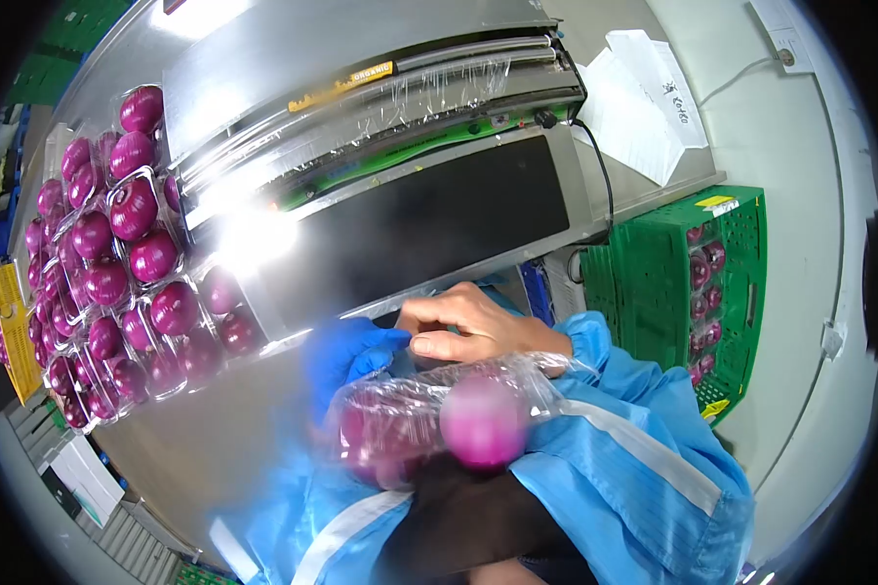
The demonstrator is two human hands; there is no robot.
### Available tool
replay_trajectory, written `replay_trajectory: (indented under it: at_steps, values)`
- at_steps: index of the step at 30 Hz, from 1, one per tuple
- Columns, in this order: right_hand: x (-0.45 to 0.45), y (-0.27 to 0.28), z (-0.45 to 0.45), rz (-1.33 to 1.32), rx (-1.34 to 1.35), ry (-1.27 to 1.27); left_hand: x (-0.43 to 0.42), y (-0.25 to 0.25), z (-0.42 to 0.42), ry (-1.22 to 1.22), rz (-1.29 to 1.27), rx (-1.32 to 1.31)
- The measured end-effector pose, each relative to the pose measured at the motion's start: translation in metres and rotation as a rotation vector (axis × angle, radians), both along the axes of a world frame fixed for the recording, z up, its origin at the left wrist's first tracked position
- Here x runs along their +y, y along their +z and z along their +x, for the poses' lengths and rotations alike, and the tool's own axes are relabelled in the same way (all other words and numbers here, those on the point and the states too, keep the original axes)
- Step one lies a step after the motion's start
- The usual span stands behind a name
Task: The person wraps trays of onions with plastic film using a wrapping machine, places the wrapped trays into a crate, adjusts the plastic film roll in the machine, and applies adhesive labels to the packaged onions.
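My left hand (356,353), in a blue glove, is blurred, with its fingertips bent together close to my right hand. My bare right hand (463,324) has its fingers curled in and the thumb pressed near the index finger. What either hand pinches is too small to make out. Nearer the camera, across my sleeves, lies a pack of red onions (483,424) in clear, wrinkled film. Its left part is blurred under the film, and it overlaps part of my right wrist.
Many packed red onions (135,210) stand in piles at the left of the steel table. A film wrapping machine (429,210) with a dark plate sits ahead. White sheets (644,102) lie behind it. To the right is a green crate (654,283) holding more onion packs.
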State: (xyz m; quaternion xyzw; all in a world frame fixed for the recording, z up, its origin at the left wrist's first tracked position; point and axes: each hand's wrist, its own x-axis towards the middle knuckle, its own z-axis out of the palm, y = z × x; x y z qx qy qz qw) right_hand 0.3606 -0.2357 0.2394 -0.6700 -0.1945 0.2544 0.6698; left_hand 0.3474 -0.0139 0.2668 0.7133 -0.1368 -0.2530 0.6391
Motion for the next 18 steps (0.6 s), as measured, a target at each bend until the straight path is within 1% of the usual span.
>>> replay_trajectory:
  at_steps: [1, 2, 4, 8, 9, 10, 11, 12, 14, 15, 16, 18]
  values:
    - [-0.003, 0.014, 0.004, -0.032, 0.006, 0.037, -0.003, 0.003, 0.007, -0.018, 0.005, -0.190]
    - [-0.006, 0.023, 0.009, -0.106, -0.155, 0.020, -0.005, 0.005, 0.011, -0.034, 0.008, -0.382]
    - [-0.008, 0.034, 0.015, -0.252, -0.476, -0.024, -0.008, 0.008, 0.016, -0.048, -0.097, -0.451]
    - [-0.008, 0.040, 0.017, -0.144, -0.442, -0.040, -0.027, 0.006, 0.031, -0.074, -0.329, -0.605]
    - [-0.004, 0.037, 0.015, -0.013, -0.142, 0.159, -0.021, 0.002, 0.039, -0.215, -0.378, -0.613]
    - [0.009, 0.030, -0.002, 0.285, 0.239, 0.128, -0.025, 0.005, 0.039, -0.216, -0.347, -0.556]
    - [0.011, 0.026, -0.003, 0.325, 0.523, 0.141, -0.028, 0.012, 0.036, -0.217, -0.314, -0.498]
    - [0.011, 0.025, -0.005, 0.366, 0.809, 0.153, -0.028, 0.012, 0.042, -0.294, -0.232, -0.543]
    - [0.008, 0.001, -0.020, 0.308, 0.330, 0.126, -0.033, 0.010, 0.051, -0.424, -0.099, -0.617]
    - [0.006, -0.015, -0.028, 0.301, 0.262, 0.104, -0.040, 0.006, 0.052, -0.475, -0.043, -0.645]
    - [0.004, -0.031, -0.035, 0.293, 0.195, 0.080, -0.048, 0.002, 0.050, -0.505, -0.021, -0.642]
    - [-0.005, -0.055, -0.045, 0.343, 0.404, 0.017, -0.059, -0.002, 0.046, -0.538, -0.011, -0.570]
